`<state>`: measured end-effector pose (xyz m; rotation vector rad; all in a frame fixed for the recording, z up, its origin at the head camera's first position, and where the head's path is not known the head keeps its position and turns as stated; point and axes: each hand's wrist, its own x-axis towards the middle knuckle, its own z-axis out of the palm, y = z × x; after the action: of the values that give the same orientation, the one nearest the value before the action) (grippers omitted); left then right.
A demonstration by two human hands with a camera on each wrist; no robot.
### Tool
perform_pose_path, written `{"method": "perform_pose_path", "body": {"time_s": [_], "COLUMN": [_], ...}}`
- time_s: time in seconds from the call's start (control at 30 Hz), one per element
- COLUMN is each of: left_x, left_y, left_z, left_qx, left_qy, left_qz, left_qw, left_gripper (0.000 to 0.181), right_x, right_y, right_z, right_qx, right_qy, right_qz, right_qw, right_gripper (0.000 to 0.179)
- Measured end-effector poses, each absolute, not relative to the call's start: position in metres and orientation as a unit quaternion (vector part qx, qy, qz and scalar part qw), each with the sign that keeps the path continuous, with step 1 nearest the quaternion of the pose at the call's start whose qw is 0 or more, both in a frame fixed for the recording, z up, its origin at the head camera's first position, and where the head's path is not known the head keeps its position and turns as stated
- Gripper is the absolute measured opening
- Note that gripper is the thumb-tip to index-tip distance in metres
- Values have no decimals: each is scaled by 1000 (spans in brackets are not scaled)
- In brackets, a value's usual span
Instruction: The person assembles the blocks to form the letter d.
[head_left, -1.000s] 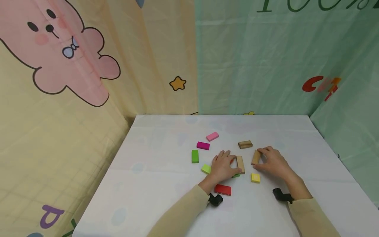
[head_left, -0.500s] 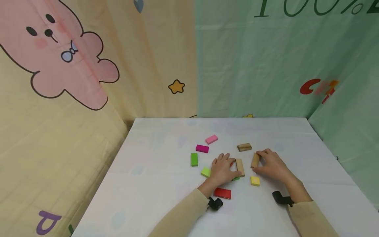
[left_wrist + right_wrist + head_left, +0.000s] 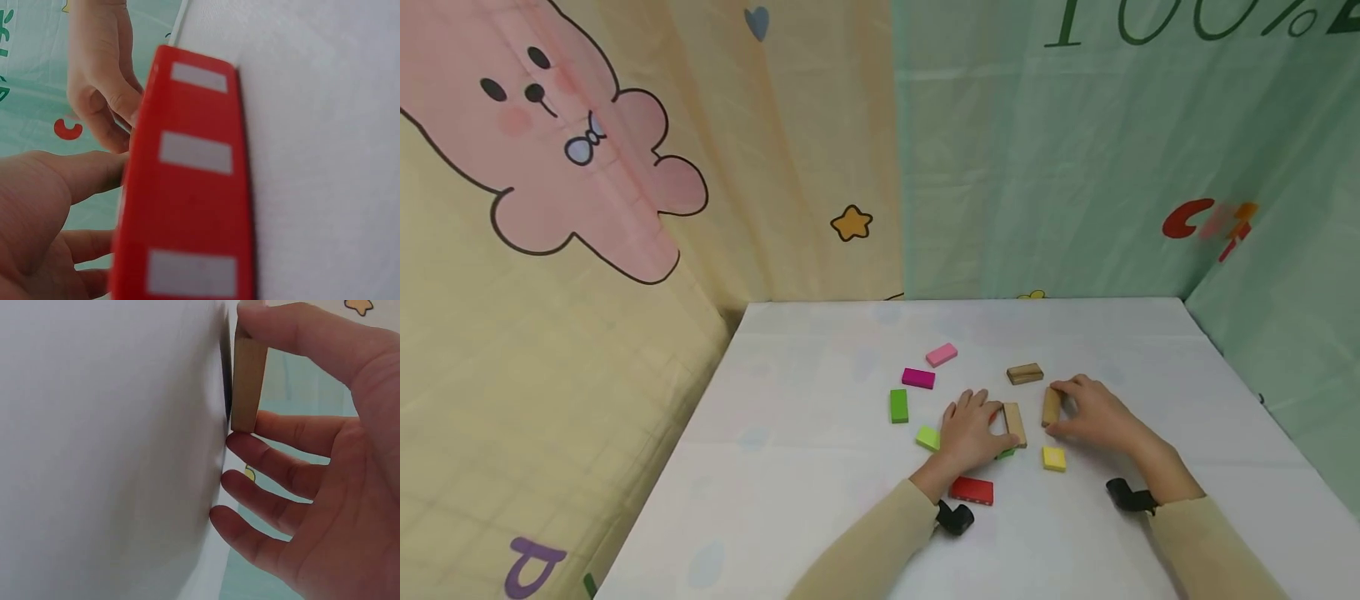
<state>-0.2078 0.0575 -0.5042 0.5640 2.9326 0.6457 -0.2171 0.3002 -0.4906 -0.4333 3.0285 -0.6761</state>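
Note:
My left hand (image 3: 972,432) grips a light wooden block (image 3: 1015,423) by its ends, thumb at the near end and index finger at the far end. Parts of a red and a green block (image 3: 1006,454) peek out beside that hand. To the right, my right hand (image 3: 1093,414) pinches another wooden block (image 3: 1051,407) the same way. In the right wrist view this wooden block (image 3: 249,384) stands close over the white table, between thumb and fingers. A red block (image 3: 194,181) with white rectangles hides much of the left hand's work in the left wrist view.
Beyond the hands lies a brown wooden block (image 3: 1025,373). A yellow block (image 3: 1053,458) sits between the hands, nearer the body. Pink (image 3: 942,354), magenta (image 3: 918,378), green (image 3: 898,406) and lime (image 3: 928,438) blocks lie left. The red block (image 3: 972,491) is by the left wrist.
The head view has shifted slightly. Both hands keep hold of their wooden blocks in nearly the same places on the table.

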Motion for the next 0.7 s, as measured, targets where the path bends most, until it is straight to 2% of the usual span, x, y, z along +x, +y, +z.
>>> {"method": "perform_pose_path", "body": {"time_s": [0.37,0.7], "left_x": [-210,-208], "left_y": [59,57], "left_z": [-503,-500], "left_qx": [183,185], "left_qy": [961,961], "left_qz": [201,201], "left_qw": [42,48], "left_gripper": [66,64], "right_x": [-234,-248], "right_y": [297,286], "right_z": [-476,-469], "right_qx": [-167,-171], "right_qy": [953,937], "right_qz": [-247,-291], "right_qw": [46,90], "right_gripper": [78,71]}}
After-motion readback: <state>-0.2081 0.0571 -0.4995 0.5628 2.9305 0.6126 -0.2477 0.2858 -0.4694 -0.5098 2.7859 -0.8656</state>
